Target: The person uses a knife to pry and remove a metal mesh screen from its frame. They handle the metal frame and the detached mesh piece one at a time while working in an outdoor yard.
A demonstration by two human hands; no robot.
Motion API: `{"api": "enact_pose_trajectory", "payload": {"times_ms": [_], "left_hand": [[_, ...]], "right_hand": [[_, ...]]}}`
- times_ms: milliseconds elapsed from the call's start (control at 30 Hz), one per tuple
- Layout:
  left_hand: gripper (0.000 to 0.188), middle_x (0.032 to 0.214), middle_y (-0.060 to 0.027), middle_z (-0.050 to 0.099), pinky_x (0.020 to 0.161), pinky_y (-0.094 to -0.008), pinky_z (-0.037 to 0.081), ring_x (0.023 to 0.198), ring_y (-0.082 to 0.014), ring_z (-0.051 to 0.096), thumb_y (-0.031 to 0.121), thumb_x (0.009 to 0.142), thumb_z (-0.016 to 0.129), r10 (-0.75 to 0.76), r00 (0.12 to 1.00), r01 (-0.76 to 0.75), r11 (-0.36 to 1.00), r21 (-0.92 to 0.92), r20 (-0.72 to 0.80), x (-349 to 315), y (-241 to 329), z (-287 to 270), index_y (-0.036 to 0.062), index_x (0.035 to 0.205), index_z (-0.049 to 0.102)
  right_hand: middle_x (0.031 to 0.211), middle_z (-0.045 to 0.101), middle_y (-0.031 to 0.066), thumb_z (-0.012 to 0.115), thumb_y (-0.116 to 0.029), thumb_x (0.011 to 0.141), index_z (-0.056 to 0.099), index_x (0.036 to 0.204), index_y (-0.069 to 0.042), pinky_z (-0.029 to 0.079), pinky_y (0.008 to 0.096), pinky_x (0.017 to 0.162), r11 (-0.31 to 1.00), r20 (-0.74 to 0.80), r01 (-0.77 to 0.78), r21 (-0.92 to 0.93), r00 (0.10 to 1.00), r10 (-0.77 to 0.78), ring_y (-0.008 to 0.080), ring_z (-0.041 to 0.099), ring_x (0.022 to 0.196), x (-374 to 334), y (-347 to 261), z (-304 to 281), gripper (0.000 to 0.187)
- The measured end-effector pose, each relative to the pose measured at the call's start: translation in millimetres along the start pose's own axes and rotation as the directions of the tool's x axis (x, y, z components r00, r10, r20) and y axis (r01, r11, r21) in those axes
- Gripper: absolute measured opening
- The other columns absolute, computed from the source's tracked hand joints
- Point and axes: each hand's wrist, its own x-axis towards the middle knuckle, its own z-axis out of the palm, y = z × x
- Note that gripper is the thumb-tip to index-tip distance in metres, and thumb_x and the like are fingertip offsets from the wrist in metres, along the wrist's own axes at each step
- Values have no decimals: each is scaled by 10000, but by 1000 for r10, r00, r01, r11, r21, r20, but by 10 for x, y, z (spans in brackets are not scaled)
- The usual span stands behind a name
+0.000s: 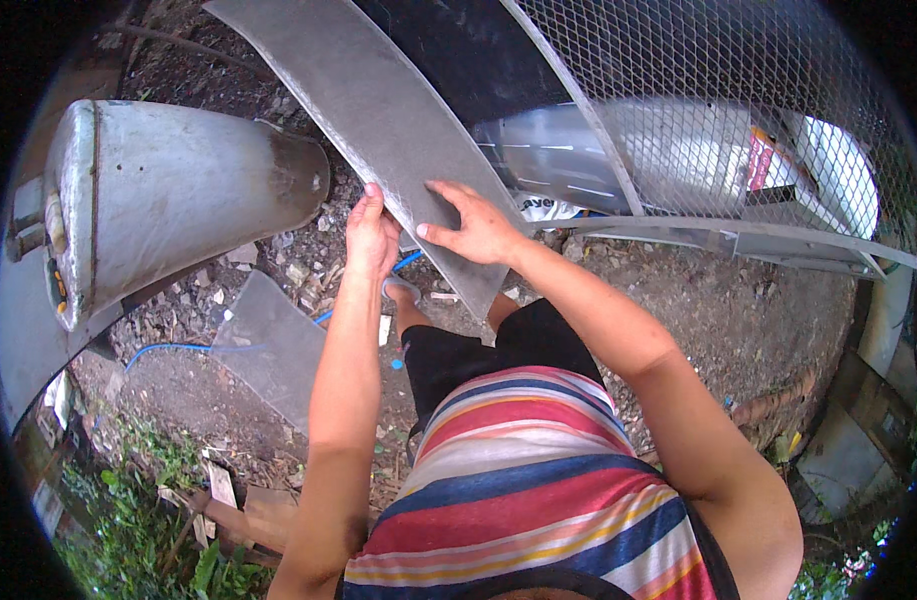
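A long grey flat board (378,100) slants across the upper middle, its near end pointing down between my legs. My left hand (372,235) is closed on its left edge, thumb on top and fingers curled at the side. On the board's face lies my right hand (475,228), thumb and fingers spread apart. What bears the board's far end is hidden.
Left stands a large grey metal drum (188,190) lying on its side. A wire mesh panel (718,90) fills the upper right, over a shiny metal cylinder (568,150). A grey sheet (273,350) and blue hose (163,347) lie on rubble-strewn ground.
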Motion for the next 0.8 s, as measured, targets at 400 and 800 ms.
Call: {"api": "enact_pose_trajectory", "payload": {"times_ms": [400,800], "left_hand": [[394,1107,-113,631,875,-371,506,988,-221,616,341,982,510,39,999,-39,999,25,5,5,-29,30,-8,1158,561],[415,686,32,497,510,-238,387,573,-79,459,402,1009,415,309,887,-118,871,477,-343,50,150,-187,49,1023,631]], "right_hand": [[1066,645,224,709,-509,723,614,1157,-1,487,428,907,936,17,41,-348,999,-38,372,621,1015,82,-378,-231,675],[900,690,181,560,-173,810,668,966,-88,531,476,775,641,-24,97,-761,984,-176,349,668,880,710,-582,-1224,209]]}}
